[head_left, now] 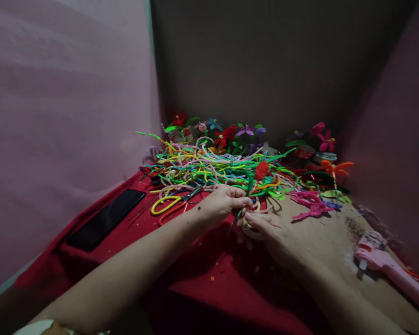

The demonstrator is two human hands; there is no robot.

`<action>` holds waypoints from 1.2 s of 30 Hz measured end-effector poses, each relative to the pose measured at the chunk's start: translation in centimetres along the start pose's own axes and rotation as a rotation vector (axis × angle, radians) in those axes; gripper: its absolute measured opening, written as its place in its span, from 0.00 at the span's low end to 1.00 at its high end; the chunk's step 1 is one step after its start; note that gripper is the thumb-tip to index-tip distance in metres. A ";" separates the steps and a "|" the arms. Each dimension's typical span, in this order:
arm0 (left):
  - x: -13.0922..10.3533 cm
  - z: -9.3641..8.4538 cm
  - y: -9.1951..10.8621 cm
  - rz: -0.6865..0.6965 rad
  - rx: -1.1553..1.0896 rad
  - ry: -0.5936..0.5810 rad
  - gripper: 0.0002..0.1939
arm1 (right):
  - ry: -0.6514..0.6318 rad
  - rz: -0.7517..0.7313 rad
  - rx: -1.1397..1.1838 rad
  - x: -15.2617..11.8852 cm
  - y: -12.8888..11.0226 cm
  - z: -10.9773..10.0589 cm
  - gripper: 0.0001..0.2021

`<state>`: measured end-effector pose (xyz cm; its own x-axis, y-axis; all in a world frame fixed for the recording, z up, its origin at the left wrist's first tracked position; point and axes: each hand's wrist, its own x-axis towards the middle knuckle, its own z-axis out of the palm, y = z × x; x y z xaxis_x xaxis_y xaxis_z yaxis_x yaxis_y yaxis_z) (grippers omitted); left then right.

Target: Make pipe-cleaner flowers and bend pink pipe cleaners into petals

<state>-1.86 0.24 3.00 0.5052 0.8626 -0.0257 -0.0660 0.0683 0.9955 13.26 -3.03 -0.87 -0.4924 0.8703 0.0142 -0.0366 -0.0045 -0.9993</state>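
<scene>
Between the thumb and fingers of my left hand [228,199] is a pipe-cleaner flower [261,171] with a red bud on top. A green leaf [249,184] lies along its stem, and the dark green lower end points down toward the cloth. My right hand [265,228] meets the left one at the stem, its thumb and fingertips closed there. Under the right fingers a pale ring-shaped roll [254,231] shows in part; whether those fingers grip it is hidden. Scissors [172,204] with yellow and orange handles rest left of my left hand.
Loose coloured pipe cleaners [202,167] pile up ahead, with finished flowers [226,135] behind. At left lies a black phone [108,218] on red cloth [202,284]. On the brown board [324,251] are pink pipe-cleaner pieces [312,204] and a pink glue gun [380,258]. Walls enclose the sides.
</scene>
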 end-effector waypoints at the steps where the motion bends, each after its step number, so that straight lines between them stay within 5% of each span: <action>1: 0.2 -0.2 -0.1 -0.007 -0.020 -0.041 0.12 | -0.010 0.010 -0.012 0.0 -0.1 -0.1 0.18; 9: 1.3 -1.4 -2.6 -0.062 -0.077 -0.070 0.13 | 0.129 0.138 -0.196 0.0 -0.2 -0.6 0.16; 15: 1.7 -1.5 -2.8 0.002 0.629 0.089 0.14 | 0.226 0.180 -0.274 -0.5 -0.4 0.0 0.16; 20: -2.3 -4.5 0.4 0.074 1.181 0.363 0.14 | 0.174 0.194 -0.122 -0.6 0.2 -0.2 0.15; 26: -8.1 -10.4 0.0 -0.270 1.682 0.358 0.13 | 0.131 0.199 -0.055 -0.5 0.6 -0.7 0.12; 30: -8.8 -11.4 -0.8 -0.380 1.684 0.286 0.10 | 0.106 0.212 0.032 -0.5 0.5 -0.7 0.10; 36: -10.3 -10.3 1.1 -0.386 1.434 0.238 0.16 | 0.070 0.163 0.097 -0.3 0.7 -1.1 0.08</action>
<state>-15.99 -3.37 3.46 0.1373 0.9751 -0.1739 0.9806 -0.1091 0.1626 14.35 -2.78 -1.61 -0.4368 0.8864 -0.1530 -0.0464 -0.1921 -0.9803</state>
